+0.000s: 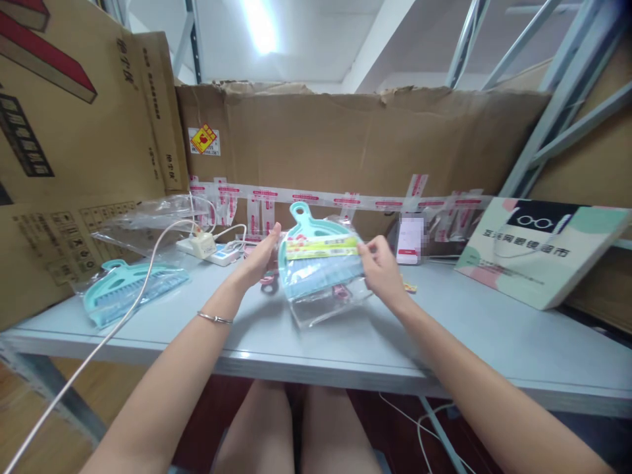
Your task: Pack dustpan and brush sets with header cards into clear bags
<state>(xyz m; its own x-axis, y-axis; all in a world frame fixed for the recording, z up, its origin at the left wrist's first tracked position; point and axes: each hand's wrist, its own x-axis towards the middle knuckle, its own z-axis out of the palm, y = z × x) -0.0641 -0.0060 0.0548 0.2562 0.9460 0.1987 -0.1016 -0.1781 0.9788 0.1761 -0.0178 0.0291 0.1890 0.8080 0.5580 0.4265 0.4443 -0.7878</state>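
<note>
A light-blue mini dustpan and brush set [320,273] in a clear plastic bag with a yellow-green label is held upright and slightly tilted above the middle of the table. My right hand [382,270] pinches the bag at its right edge. Beside the set's left edge, my left hand [259,260] is held with its fingers stretched out; I cannot tell whether it touches the bag. Behind the bag, pink-handled scissors [268,280] are partly hidden. A second light-blue dustpan and brush set [133,289] lies at the table's left.
A white power strip [217,252] with plugs stands at the back left, and a white cable [143,289] crosses the left side. A phone [409,240] leans against the tall cardboard [345,138] behind. A printed box [538,253] stands at right on the grey table [474,329].
</note>
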